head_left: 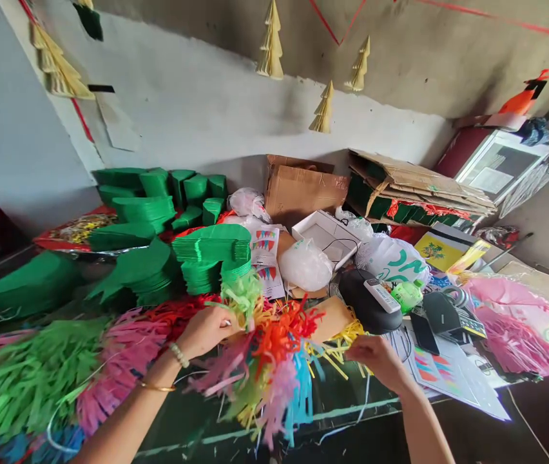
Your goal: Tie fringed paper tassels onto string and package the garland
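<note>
My left hand (pixel 209 330), with a bead bracelet and a gold bangle at the wrist, is closed in a pinch on a light green tissue-paper tassel (pixel 241 298). On the right, my right hand (pixel 375 357) has its fingers together at the end of a yellow paper tassel (pixel 337 351). Between the hands hangs a bunch of fringed tassels: orange-red (pixel 284 335), blue (pixel 299 393) and pink (pixel 278 399). Left of my left forearm lie a large green tassel pile (pixel 42 374) and pink fringe (pixel 120 361). The fingertips' exact hold is partly hidden.
Stacks of cut green sheets (pixel 211 248) stand behind the tassels. Beyond my right hand are a black case (pixel 359 299), a phone (pixel 424 334), printed sheets (pixel 453 380) and a bag of pink fringe (pixel 516 322). Cardboard boxes (pixel 303 193) lean at the wall.
</note>
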`<action>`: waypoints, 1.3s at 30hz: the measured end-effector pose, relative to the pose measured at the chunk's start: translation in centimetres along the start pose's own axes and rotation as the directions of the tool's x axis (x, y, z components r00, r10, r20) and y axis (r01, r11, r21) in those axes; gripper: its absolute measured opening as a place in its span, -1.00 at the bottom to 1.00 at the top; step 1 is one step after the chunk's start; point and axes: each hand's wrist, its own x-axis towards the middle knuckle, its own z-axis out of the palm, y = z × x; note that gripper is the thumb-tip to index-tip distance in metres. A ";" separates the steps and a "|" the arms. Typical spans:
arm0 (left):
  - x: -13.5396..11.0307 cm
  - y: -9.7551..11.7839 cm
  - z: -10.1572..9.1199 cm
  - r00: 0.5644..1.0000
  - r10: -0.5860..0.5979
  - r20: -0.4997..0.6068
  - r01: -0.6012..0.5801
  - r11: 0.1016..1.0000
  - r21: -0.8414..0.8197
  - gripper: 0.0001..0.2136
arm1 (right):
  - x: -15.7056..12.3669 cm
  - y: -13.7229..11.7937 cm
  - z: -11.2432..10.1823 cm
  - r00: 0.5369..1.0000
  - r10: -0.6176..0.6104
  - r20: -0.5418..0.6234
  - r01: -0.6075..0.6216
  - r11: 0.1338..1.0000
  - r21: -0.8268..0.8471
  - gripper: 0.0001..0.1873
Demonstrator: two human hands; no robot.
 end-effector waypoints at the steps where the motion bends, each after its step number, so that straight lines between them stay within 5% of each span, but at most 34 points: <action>1: 0.1 -0.2 -0.1 0.999 0.010 0.050 -0.008 0.999 -0.040 -0.77 | 0.2 0.2 0.1 0.999 -0.041 0.035 0.039 0.997 0.060 -0.44; 5: -0.7 0.0 -0.9 0.998 0.012 0.064 0.000 0.983 -0.185 -0.73 | 0.1 0.5 -1.4 0.998 -0.055 -0.034 0.058 0.992 0.112 -0.49; 10: -1.3 1.0 -0.9 0.999 0.044 0.030 -0.037 0.976 -0.217 -0.74 | -0.2 -0.6 -2.9 0.984 -0.162 0.066 0.145 0.965 0.217 -0.47; 13: -0.6 0.7 -0.5 0.999 0.040 0.033 -0.032 0.978 -0.206 -0.74 | 0.3 -1.0 -2.8 0.995 -0.096 0.006 0.094 0.988 0.119 -0.55; 18: -0.6 -0.4 -0.9 1.000 -0.003 0.014 0.005 0.986 -0.169 -0.73 | 0.3 -0.3 -2.5 0.994 -0.064 0.093 0.052 0.990 0.131 -0.64; 23: -1.4 -0.3 -1.7 0.999 0.033 0.035 -0.020 0.944 -0.331 -0.70 | 0.0 0.8 -2.4 0.992 -0.095 -0.081 0.109 0.974 0.201 -0.42; 30: 0.4 0.6 -1.2 0.997 0.063 -0.033 -0.069 0.966 -0.251 -0.73 | 1.1 -0.2 -1.0 0.993 -0.037 -0.114 0.055 0.987 0.152 -0.61; 35: -0.1 0.7 -2.2 0.987 0.005 -0.160 -0.062 0.933 -0.354 -0.73 | 0.9 0.4 -1.3 0.971 0.024 -0.239 0.049 0.954 0.295 -0.69; 39: -0.3 0.2 -2.3 0.995 0.044 -0.093 -0.073 0.940 -0.334 -0.73 | 1.2 1.3 -1.2 0.959 0.054 -0.277 0.073 0.901 0.427 -0.61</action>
